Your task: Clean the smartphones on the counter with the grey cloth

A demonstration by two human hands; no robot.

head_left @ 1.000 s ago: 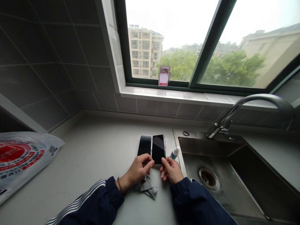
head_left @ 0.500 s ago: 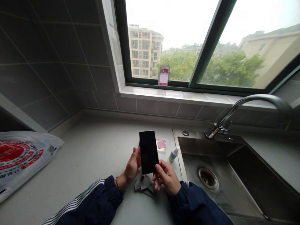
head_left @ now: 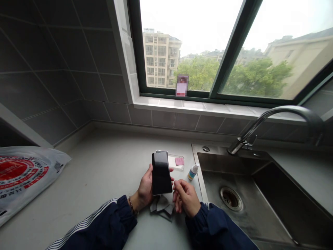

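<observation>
A black smartphone [head_left: 161, 175] lies screen up in my left hand [head_left: 145, 185], whose thumb runs along its left edge while fingertips show past its right edge. Beside the phone's lower right corner is my right hand [head_left: 187, 198], its fingers curled in and its thumb near the index finger; nothing shows in it. Below the phone, a grey cloth [head_left: 162, 207] is crumpled on the counter. Just beyond the phone lies a clear phone case [head_left: 171, 160] with a pink piece [head_left: 179, 161] on it, partly hidden. A small white-capped spray bottle [head_left: 193, 172] stands to the right.
To the right is a steel sink [head_left: 249, 194] with a curved faucet [head_left: 260, 121]. A printed plastic bag [head_left: 28, 173] rests on the counter [head_left: 104, 173] at the left. Behind runs a tiled wall under a window, with a small pinkish item [head_left: 182, 86] at its frame.
My right hand has let go of the phone's lower right corner. The phone has tilted and shifted slightly left in my left hand, and more of the clear case shows behind it.
</observation>
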